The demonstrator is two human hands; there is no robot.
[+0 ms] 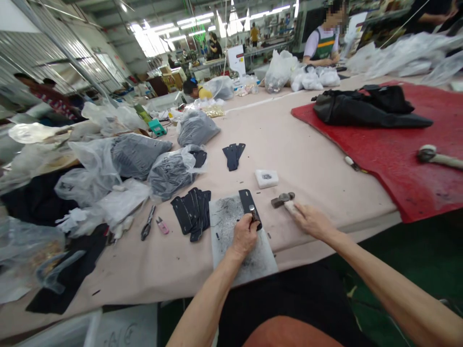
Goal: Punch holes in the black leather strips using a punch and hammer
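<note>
My left hand (246, 235) is closed around a metal hole punch (252, 211), held upright over a dark strip (246, 198) with a slot near its far end. Under the strip lies a worn white board (226, 221) covered in dark marks. To the right, my right hand (311, 220) grips a hammer (283, 199) by its pale handle, the head just above or resting on the table; I cannot tell which. A pile of dark cut pieces (191, 212) lies left of the board. Beyond it is a white block (266, 178) with a dark smudge.
Several dark pieces (234, 156) lie fanned out farther back. Pliers (148, 223) and pink thread snips (162, 225) rest at left, near plastic bags (175, 171). At right, a red sheet (383, 159) holds a black bag (369, 108) and a mallet (439, 156). A co-worker (321, 46) sits across.
</note>
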